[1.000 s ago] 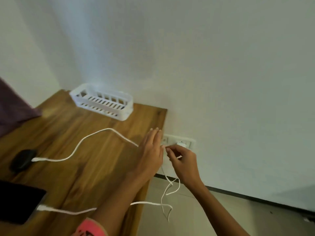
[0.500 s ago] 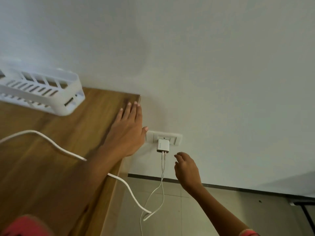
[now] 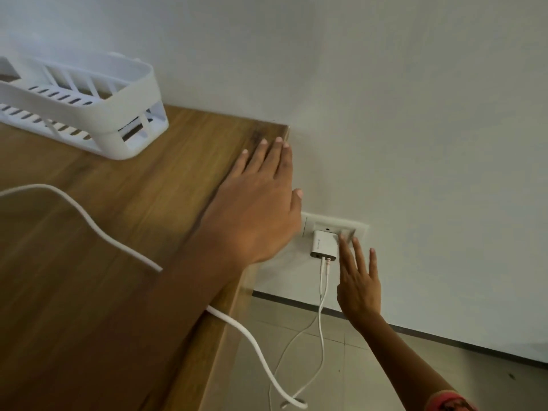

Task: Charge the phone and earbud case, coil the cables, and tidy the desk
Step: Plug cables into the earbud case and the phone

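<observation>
A white charger block (image 3: 323, 248) is plugged into the wall socket plate (image 3: 335, 225) beside the desk. Two white cables (image 3: 323, 287) hang from its underside to the floor. One thick white cable (image 3: 98, 226) runs over the wooden desk (image 3: 118, 262) and passes under my left forearm. My left hand (image 3: 255, 203) lies flat, fingers spread, on the desk's right edge. My right hand (image 3: 357, 280) is open, its fingertip touching the switch on the socket plate next to the charger. The phone and earbud case are out of view.
A white slotted plastic basket (image 3: 130, 93) stands on the desk's far left against the white wall. Tiled floor (image 3: 385, 366) lies to the right of the desk, with a dark skirting line along the wall.
My head has moved closer and turned right, so the phone and earbud case have left the view. My right hand let go of the plug, dropped, then rose to the socket switch. My left hand settled flat on the desk.
</observation>
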The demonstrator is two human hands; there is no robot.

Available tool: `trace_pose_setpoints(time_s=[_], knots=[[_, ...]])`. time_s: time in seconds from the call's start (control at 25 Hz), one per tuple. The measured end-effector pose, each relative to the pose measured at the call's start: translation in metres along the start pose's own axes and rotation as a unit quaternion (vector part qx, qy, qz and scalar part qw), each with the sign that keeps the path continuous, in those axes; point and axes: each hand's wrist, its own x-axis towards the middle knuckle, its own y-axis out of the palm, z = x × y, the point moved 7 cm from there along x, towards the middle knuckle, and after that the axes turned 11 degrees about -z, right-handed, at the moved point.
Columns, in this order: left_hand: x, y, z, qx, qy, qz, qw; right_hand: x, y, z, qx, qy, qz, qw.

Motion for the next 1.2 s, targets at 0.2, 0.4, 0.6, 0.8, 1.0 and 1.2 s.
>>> trace_pose_setpoints(time_s=[0.2,0.4,0.6,0.8,1.0,1.2], knots=[[0.003,0.002,0.002,0.005,-0.001,0.000,1.000,0.004,0.013,0.002,0.007,0.051,0.054,0.997],[0.003,0.003,0.004,0.003,-0.003,-0.009,1.000,0.009,0.021,0.014,0.071,0.080,0.093,0.990],[0.002,0.002,0.003,-0.003,-0.006,-0.006,1.000,0.007,0.017,0.012,0.079,0.070,0.133,0.985],[0.001,-0.001,0.003,-0.014,-0.006,-0.008,1.000,0.000,-0.008,-0.003,0.112,0.053,0.148,0.981],[-0.001,-0.003,0.002,-0.020,-0.044,0.015,0.999,-0.005,-0.077,-0.018,0.206,0.072,0.121,0.968],[-0.038,-0.021,-0.015,-0.025,-0.086,0.094,0.991,-0.012,-0.174,-0.029,0.296,0.100,0.064,0.948]])
